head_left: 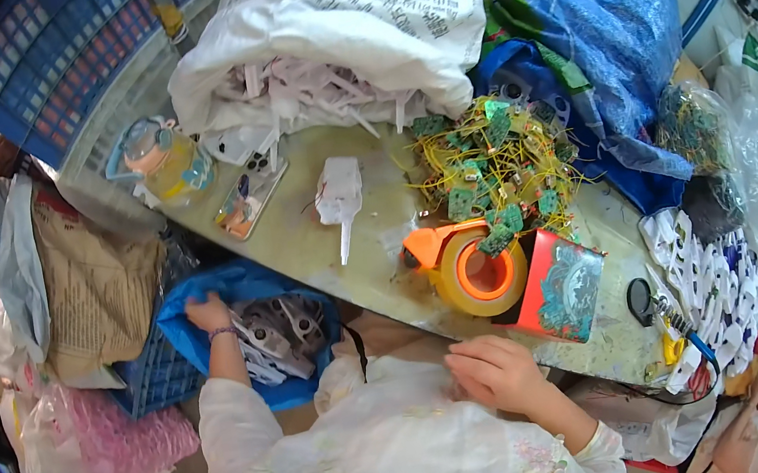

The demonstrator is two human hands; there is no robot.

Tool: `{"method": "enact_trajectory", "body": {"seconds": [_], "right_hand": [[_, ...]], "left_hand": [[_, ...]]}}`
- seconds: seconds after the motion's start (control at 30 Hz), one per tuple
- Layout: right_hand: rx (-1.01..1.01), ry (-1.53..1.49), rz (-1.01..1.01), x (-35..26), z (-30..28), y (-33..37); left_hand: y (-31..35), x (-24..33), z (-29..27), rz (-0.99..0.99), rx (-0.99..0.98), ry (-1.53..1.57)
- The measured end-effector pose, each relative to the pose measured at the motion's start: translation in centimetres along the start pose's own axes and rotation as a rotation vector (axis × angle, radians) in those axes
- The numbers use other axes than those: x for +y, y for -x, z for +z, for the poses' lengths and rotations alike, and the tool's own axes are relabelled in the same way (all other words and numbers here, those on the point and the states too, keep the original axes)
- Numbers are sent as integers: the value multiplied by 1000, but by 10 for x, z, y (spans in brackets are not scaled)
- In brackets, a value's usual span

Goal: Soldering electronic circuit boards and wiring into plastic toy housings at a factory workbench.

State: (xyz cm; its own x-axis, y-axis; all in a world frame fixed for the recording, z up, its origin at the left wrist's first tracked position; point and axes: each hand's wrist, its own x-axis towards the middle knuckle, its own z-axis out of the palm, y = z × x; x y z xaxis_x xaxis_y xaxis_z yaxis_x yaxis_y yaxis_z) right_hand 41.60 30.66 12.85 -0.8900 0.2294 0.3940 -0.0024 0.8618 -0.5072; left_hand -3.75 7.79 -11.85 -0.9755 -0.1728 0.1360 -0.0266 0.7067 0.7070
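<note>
My left hand (208,313) is at the left rim of a blue plastic bag (183,331), its fingers curled on the plastic. Inside the bag lie several grey-and-white plastic casings (281,331). My right hand (497,372) rests by the table's near edge, fingers loosely bent and apart from the thumb, with nothing visible in it. On the table lies a single white plastic casing (340,191) with a narrow stem pointing toward me. Right of it stand an orange tape dispenser (482,271) and a red box (558,285) holding green circuit boards.
A heap of green circuit boards with yellow wires (484,160) lies beyond the tape. A white woven sack (322,24) of white plastic parts and a blue sack (607,5) stand at the back. A phone (252,199) and a drink jug (166,159) are at left; white parts (711,288) at right.
</note>
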Motion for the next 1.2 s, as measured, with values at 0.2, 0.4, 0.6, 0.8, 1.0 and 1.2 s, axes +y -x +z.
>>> {"method": "enact_trajectory", "body": {"seconds": [0.2, 0.4, 0.6, 0.8, 1.0, 1.2], "right_hand": [[286, -67, 83, 4, -14, 26], [328, -116, 61, 3, -19, 15], [339, -123, 85, 6, -17, 20], [278, -131, 99, 8, -17, 21], [267, -160, 40, 7, -27, 9], [485, 280, -97, 2, -53, -36]], "left_hand": [[51, 240, -91, 685, -300, 512], [34, 342, -55, 1355, -417, 72], [36, 347, -80, 1416, -340, 121], [70, 361, -157, 615, -816, 843], [107, 347, -158, 482, -1006, 1186], [153, 353, -154, 395, -1337, 1051]]}}
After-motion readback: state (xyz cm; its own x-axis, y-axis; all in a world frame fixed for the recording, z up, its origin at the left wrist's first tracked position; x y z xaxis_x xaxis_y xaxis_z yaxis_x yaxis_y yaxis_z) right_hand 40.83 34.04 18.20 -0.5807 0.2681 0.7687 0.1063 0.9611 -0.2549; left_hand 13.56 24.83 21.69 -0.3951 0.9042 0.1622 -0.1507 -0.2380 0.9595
